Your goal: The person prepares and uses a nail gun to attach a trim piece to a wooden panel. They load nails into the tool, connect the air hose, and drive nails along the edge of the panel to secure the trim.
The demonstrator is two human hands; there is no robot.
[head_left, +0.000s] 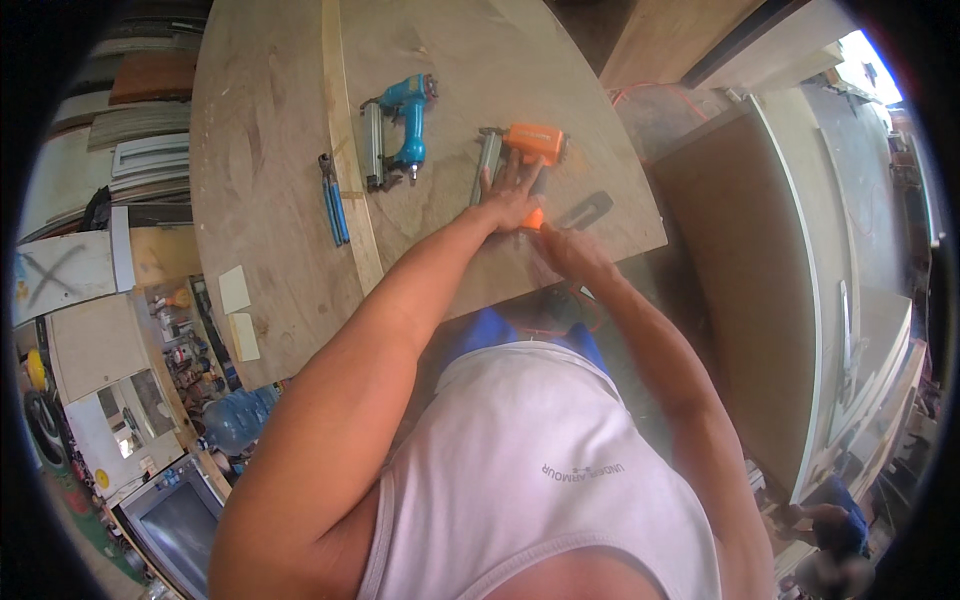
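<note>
Brown wooden sheeting [440,40] forms the broad worktop below me, set in a crowded workshop. At its near edge I see the left hand [510,203] laid over an orange pneumatic nail gun with a black grip and a silver magazine [536,140], its fingers spread across the body; I can't make out whether they wrap the grip. The right hand [575,255] is bunched and blurred at the tool's lower orange end, and from my side I cannot tell whether it is clamped on anything. Just right of the gun I have a dark, elongated loop shape [588,210] on the wood, too unclear to name.

To the left, apart from both hands, lies a teal nail gun with a silver magazine [408,125]. Past it a pale, narrow wooden strip [345,130] runs lengthwise, with blue-handled pliers [336,212] at its left side. Farther out I see two small cream rectangles [234,289] near the left edge. Beyond the worktop, a clear bluish plastic jug [230,422] sits at lower left, and a large light-edged panel [745,270] stands on the right.
</note>
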